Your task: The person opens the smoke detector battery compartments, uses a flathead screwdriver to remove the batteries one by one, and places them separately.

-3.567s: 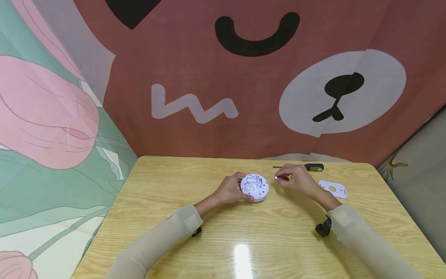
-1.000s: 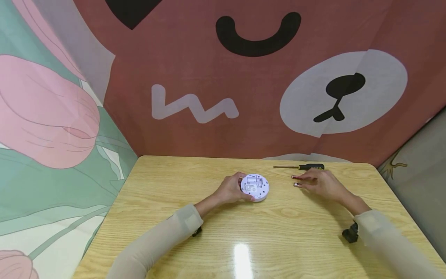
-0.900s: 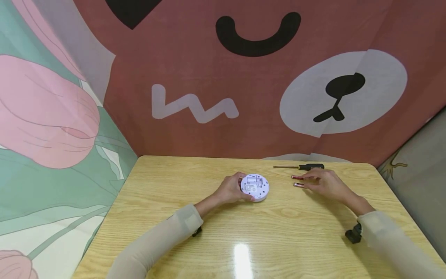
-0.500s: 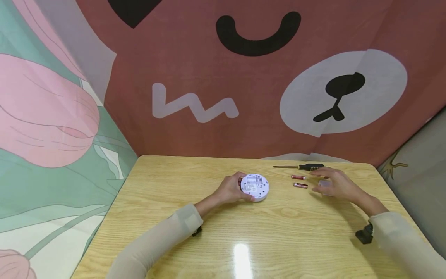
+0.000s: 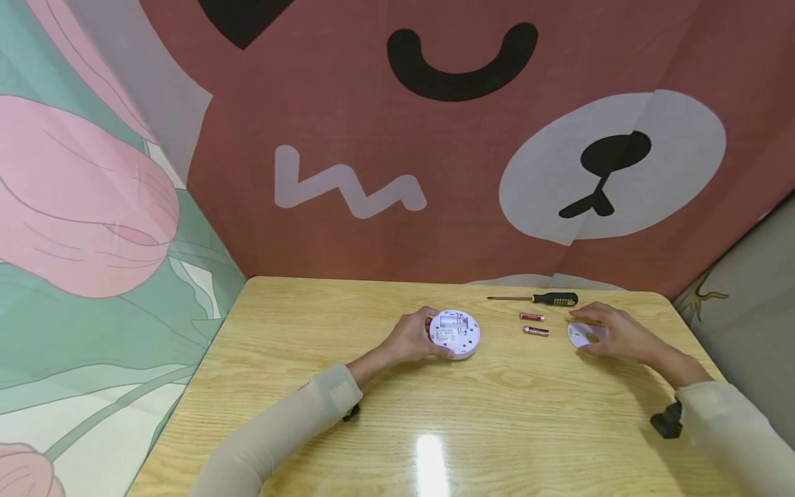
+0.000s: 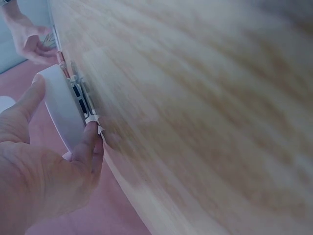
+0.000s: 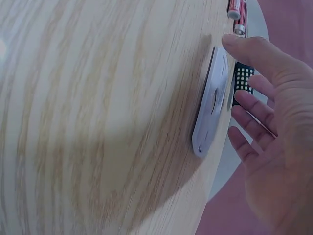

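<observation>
My left hand (image 5: pixel 406 337) holds a round white device, by its look a smoke detector (image 5: pixel 456 343), between thumb and fingers at its left side. Its back faces up, with a battery compartment exposed. In the left wrist view the fingers (image 6: pixel 87 147) wrap the detector's edge. My right hand (image 5: pixel 627 338) is over a white mounting plate (image 5: pixel 579 336) with a round hole; it covers the plate's right part in the head view. The right wrist view shows that hand's fingers spread apart from the plate (image 7: pixel 211 105), holding nothing. Two red batteries (image 5: pixel 536 331) lie between detector and plate.
A screwdriver (image 5: pixel 555 299) with a black and yellow handle lies near the table's back edge, its shaft pointing left. The wooden table (image 5: pixel 497 428) meets a printed cloth backdrop (image 5: pixel 348 248) behind. A grey wall panel (image 5: pixel 758 304) stands on the right.
My right hand has set down two red batteries on the table, released them and moved right to over the mounting plate. The left hand and detector have stayed in place.
</observation>
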A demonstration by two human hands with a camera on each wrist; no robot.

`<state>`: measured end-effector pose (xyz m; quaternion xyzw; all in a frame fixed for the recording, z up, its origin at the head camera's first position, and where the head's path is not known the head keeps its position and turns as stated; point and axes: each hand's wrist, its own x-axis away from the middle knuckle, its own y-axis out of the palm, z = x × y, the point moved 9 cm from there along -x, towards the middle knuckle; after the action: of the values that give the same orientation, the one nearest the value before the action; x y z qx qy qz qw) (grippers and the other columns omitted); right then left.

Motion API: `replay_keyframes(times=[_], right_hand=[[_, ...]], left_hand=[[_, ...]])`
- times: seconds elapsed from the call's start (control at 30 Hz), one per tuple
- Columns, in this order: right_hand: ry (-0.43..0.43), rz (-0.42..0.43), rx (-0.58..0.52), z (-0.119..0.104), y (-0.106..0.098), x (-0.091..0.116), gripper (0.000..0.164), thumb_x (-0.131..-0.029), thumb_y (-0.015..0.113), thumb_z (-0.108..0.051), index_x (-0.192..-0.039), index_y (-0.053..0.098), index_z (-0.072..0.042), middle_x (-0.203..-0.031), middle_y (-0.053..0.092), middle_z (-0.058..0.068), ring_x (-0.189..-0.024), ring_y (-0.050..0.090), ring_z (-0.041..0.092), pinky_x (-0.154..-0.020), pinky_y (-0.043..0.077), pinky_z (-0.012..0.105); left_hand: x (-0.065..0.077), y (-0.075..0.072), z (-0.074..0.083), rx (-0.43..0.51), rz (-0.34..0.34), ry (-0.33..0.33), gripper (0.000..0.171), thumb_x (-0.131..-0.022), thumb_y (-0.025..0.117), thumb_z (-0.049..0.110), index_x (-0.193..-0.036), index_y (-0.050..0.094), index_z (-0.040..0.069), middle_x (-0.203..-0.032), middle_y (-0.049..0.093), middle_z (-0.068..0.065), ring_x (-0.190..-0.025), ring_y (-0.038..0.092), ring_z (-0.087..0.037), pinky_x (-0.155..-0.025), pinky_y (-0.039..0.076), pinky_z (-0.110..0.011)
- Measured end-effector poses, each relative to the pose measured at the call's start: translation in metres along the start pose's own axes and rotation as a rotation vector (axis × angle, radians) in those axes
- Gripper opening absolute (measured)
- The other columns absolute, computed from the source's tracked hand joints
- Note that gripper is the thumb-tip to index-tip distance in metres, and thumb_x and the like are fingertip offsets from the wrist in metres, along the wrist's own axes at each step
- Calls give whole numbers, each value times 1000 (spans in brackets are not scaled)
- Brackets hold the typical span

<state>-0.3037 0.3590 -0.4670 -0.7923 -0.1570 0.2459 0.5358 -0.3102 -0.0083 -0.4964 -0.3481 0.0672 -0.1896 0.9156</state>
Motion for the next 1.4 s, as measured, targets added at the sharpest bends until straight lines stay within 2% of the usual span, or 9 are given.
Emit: replay_keyframes(times=[0.1,0.37,0.57,0.83,1.03,1.27,1.4], right_hand=[[7,-16,-2,4,0,2,75,-67,102,-27,-129,71,2,-123,69,19,-108,66,38,-80,53,40],[34,-85,-12,18,5,5,74,-67,102,-26,-128,72,4,-122,68,19,-106,65,36,-80,50,32],[80,-127,-44,27,7,7,67,-69,100,-24,-124,74,2,-120,67,17,-105,63,33,-80,48,30],[156,-143,-39,35,9,10,59,-72,98,-28,-121,77,-1,-119,67,14,-106,62,28,-83,48,29],[135,-98,-51,36,7,10,54,-71,100,-26,-115,79,-2,-113,69,11,-98,61,18,-79,47,25],[186,-99,-14,40,8,11,59,-69,100,-31,-113,77,1,-98,67,3,-85,56,10,-71,47,27],[216,-108,10,42,9,11,61,-70,99,-33,-113,76,3,-96,68,1,-83,56,10,-70,48,28]], left_hand=[[0,0,-1,4,-1,0,88,-69,102,33,-140,59,3,-121,74,-10,-109,69,-18,-97,53,-32],[-1,2,-4,3,4,3,87,-69,102,35,-139,59,4,-120,74,-8,-108,68,-16,-95,52,-29],[-1,1,-4,-2,6,-1,89,-69,102,37,-140,59,4,-121,74,-9,-110,69,-18,-96,53,-31],[-1,1,-2,-10,9,15,89,-69,102,36,-139,59,4,-120,74,-9,-109,70,-19,-95,54,-31],[-1,1,-1,-10,7,18,91,-69,102,37,-141,58,4,-122,74,-10,-110,69,-18,-95,54,-30],[-1,1,2,-38,11,37,89,-69,102,37,-140,59,5,-120,72,-7,-103,65,-15,-91,52,-29],[0,1,2,-39,12,44,89,-69,102,37,-140,60,6,-120,72,-6,-102,64,-14,-91,52,-29]])
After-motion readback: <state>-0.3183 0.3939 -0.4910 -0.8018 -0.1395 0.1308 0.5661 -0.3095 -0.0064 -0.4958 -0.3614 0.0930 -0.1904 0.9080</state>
